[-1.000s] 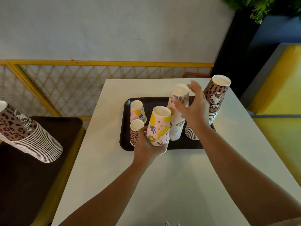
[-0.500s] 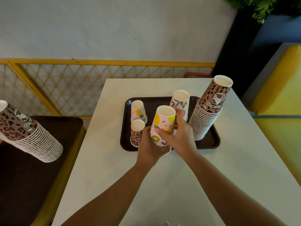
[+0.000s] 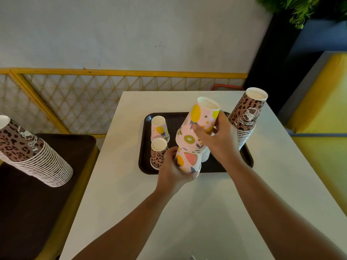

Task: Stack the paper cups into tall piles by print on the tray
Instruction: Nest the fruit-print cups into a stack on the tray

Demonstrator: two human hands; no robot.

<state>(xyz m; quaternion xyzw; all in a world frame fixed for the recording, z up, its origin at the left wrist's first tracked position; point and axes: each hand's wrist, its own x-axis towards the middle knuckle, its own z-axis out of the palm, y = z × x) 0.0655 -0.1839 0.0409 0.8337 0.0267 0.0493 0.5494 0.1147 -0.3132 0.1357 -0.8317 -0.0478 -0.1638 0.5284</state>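
Your right hand [image 3: 216, 139] grips the fruit stack [image 3: 199, 128], tilted rightward; your left hand [image 3: 174, 169] grips the fruit cup [image 3: 188, 160] directly beneath, over the tray's [image 3: 246, 156] front edge.

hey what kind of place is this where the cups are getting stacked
Probably a small cafe or drinks stall, though that is a guess. A dark serving tray sits on a white table, tall piles of printed paper cups stand on it, and yellow bench seating runs alongside.

The right hand [image 3: 217, 141] has lifted fruit-print cups [image 3: 201, 122] off the lower cup [image 3: 188, 162].
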